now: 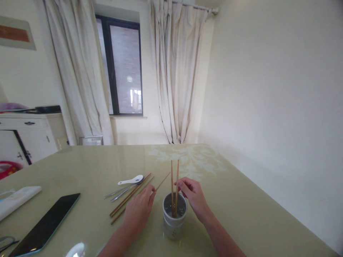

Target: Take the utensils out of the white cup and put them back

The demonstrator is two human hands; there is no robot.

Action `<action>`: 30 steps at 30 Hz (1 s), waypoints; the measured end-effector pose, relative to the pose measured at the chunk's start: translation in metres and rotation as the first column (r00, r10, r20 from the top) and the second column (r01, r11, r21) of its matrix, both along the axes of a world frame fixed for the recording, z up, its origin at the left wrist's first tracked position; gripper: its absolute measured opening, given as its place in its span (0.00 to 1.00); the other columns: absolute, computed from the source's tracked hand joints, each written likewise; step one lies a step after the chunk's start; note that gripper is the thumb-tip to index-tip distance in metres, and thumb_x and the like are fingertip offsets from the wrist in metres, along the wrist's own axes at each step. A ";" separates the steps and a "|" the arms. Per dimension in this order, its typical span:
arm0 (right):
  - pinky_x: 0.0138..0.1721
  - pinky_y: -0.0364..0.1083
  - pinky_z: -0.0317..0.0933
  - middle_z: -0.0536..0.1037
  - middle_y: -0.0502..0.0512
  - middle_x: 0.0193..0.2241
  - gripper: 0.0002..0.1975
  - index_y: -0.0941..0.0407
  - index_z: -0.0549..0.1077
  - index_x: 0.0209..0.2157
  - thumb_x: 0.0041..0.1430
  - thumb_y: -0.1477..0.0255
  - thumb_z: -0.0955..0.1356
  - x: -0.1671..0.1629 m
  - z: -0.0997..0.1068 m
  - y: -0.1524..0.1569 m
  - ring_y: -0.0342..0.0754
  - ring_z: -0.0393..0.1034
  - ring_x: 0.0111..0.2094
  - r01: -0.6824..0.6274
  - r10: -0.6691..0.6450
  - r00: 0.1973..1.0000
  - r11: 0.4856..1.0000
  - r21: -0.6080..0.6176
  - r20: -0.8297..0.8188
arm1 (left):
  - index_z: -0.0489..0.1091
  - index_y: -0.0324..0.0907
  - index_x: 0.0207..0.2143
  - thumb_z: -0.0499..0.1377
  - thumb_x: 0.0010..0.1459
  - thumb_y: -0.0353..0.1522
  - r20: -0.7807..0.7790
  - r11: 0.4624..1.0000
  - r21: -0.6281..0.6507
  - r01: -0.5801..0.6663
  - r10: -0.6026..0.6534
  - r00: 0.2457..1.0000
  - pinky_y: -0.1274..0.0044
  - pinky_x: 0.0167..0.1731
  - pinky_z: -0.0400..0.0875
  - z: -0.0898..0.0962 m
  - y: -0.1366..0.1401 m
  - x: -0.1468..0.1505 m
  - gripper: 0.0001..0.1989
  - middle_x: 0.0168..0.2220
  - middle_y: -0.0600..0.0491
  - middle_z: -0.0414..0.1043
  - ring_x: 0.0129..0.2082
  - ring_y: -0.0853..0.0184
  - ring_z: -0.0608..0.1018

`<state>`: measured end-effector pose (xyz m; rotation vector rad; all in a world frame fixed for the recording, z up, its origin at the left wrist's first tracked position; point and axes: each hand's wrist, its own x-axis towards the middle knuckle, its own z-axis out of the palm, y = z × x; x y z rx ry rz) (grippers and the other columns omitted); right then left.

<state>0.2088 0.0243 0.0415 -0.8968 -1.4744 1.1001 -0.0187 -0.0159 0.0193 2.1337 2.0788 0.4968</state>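
A grey metal utensil holder (174, 226) with small holes stands upright on the table, two wooden chopsticks (172, 178) rising from it. My right hand (194, 196) is closed at the holder's right rim, its thumb and fingers pinching the right-hand chopstick (177, 175). To the left, my left hand (140, 207) is closed on a slanting chopstick (163, 181) whose thin end points toward the holder. Loose chopsticks (130, 194) lie beside that hand, partly covered by it. Just past them are a white spoon (131, 180) with a dark pattern and metal utensils (120, 193).
A dark tablet-like slab (49, 223) and a white elongated object (20, 201) lie on the left of the green table (227, 214). A shiny white object (76, 250) sits at the near edge. A wall (281, 125) runs along the right side.
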 end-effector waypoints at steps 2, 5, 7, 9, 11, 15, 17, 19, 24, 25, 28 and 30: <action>0.26 0.43 0.51 0.72 0.49 0.22 0.24 0.57 0.83 0.32 0.59 0.48 0.74 -0.001 0.000 -0.001 0.43 0.58 0.23 0.006 -0.007 0.999 1.000 -0.015 -0.036 | 0.71 0.50 0.50 0.45 0.76 0.38 -0.002 0.999 0.025 0.020 -0.020 1.000 0.74 0.39 0.72 0.000 -0.002 0.003 0.15 0.45 0.52 0.84 0.44 0.59 0.86; 0.26 0.43 0.51 0.71 0.48 0.21 0.25 0.57 0.82 0.30 0.57 0.47 0.75 -0.003 0.000 -0.002 0.42 0.57 0.23 0.003 -0.007 0.996 0.999 -0.053 -0.084 | 0.72 0.49 0.50 0.47 0.74 0.34 0.022 0.995 0.090 0.048 -0.050 0.999 0.74 0.41 0.72 0.002 -0.006 0.006 0.14 0.46 0.51 0.84 0.44 0.60 0.85; 0.26 0.43 0.52 0.72 0.48 0.22 0.25 0.57 0.81 0.30 0.55 0.46 0.76 -0.005 -0.001 -0.003 0.42 0.59 0.23 -0.004 -0.003 0.995 0.997 -0.072 -0.097 | 0.71 0.48 0.52 0.48 0.71 0.30 0.076 0.989 0.134 0.068 -0.079 0.994 0.74 0.43 0.73 0.002 -0.008 0.007 0.15 0.47 0.50 0.83 0.45 0.61 0.85; 0.26 0.42 0.53 0.73 0.49 0.22 0.26 0.57 0.82 0.30 0.55 0.46 0.76 -0.006 -0.002 -0.003 0.43 0.61 0.24 0.003 -0.009 0.996 0.997 -0.073 -0.087 | 0.72 0.48 0.53 0.50 0.68 0.28 0.170 0.978 0.182 0.100 -0.132 0.977 0.73 0.45 0.73 0.001 -0.008 0.008 0.16 0.48 0.50 0.82 0.45 0.61 0.84; 0.25 0.43 0.53 0.73 0.49 0.22 0.27 0.57 0.82 0.30 0.58 0.45 0.74 -0.007 -0.004 -0.002 0.43 0.61 0.23 0.033 -0.038 0.997 0.997 -0.070 -0.073 | 0.72 0.48 0.53 0.50 0.68 0.31 0.294 0.967 0.228 0.112 -0.178 0.939 0.72 0.46 0.73 -0.001 -0.007 0.009 0.16 0.47 0.50 0.82 0.44 0.61 0.83; 0.24 0.43 0.52 0.69 0.48 0.19 0.30 0.57 0.80 0.26 0.59 0.42 0.72 -0.009 -0.013 0.001 0.43 0.60 0.21 0.103 -0.110 0.992 0.988 -0.116 -0.055 | 0.74 0.46 0.55 0.50 0.71 0.42 0.554 0.962 0.260 0.085 -0.221 0.802 0.71 0.42 0.74 -0.007 -0.002 0.013 0.19 0.47 0.47 0.81 0.38 0.60 0.81; 0.24 0.43 0.53 0.70 0.48 0.19 0.30 0.57 0.80 0.25 0.57 0.42 0.73 -0.010 -0.016 0.002 0.44 0.62 0.22 0.070 -0.077 0.996 0.986 -0.150 -0.036 | 0.75 0.46 0.55 0.52 0.71 0.46 0.658 0.965 0.224 0.136 -0.253 0.709 0.71 0.39 0.74 -0.010 -0.001 0.015 0.21 0.43 0.48 0.81 0.35 0.61 0.79; 0.26 0.43 0.56 0.72 0.48 0.21 0.29 0.57 0.80 0.26 0.56 0.43 0.74 -0.011 -0.017 0.001 0.45 0.64 0.24 0.005 -0.011 0.999 0.985 -0.171 -0.034 | 0.75 0.45 0.55 0.53 0.70 0.48 0.726 0.960 0.187 0.207 -0.277 0.630 0.72 0.37 0.74 -0.012 -0.002 0.016 0.23 0.41 0.49 0.81 0.34 0.62 0.78; 0.32 0.44 0.62 0.79 0.51 0.27 0.25 0.57 0.81 0.32 0.55 0.46 0.76 -0.012 -0.013 -0.003 0.48 0.71 0.30 -0.104 0.084 0.990 0.976 -0.190 -0.111 | 0.76 0.44 0.55 0.54 0.69 0.50 0.765 0.955 0.154 0.254 -0.278 0.581 0.72 0.37 0.73 -0.011 -0.003 0.019 0.24 0.43 0.48 0.81 0.34 0.63 0.78; 0.32 0.44 0.63 0.80 0.51 0.28 0.25 0.57 0.82 0.34 0.55 0.47 0.77 -0.013 -0.012 -0.004 0.49 0.72 0.30 -0.126 0.102 0.987 0.972 -0.197 -0.127 | 0.76 0.44 0.55 0.55 0.69 0.50 0.762 0.954 0.154 0.258 -0.281 0.584 0.72 0.37 0.74 -0.010 -0.003 0.019 0.24 0.44 0.47 0.81 0.35 0.62 0.79; 0.32 0.44 0.64 0.80 0.52 0.28 0.24 0.57 0.81 0.34 0.55 0.48 0.77 -0.015 -0.011 -0.003 0.49 0.72 0.30 -0.109 0.084 0.985 0.979 -0.170 -0.148 | 0.77 0.45 0.54 0.55 0.69 0.48 0.739 0.943 0.200 0.265 -0.323 0.591 0.69 0.45 0.75 -0.008 -0.003 0.019 0.22 0.47 0.46 0.82 0.43 0.58 0.81; 0.30 0.44 0.63 0.79 0.52 0.27 0.24 0.56 0.81 0.33 0.56 0.48 0.77 -0.013 -0.009 -0.001 0.48 0.71 0.29 -0.002 -0.017 0.987 0.993 -0.118 -0.159 | 0.78 0.47 0.53 0.55 0.69 0.47 0.718 0.941 0.259 0.216 -0.337 0.608 0.66 0.55 0.72 -0.005 -0.004 0.018 0.21 0.51 0.46 0.81 0.51 0.56 0.80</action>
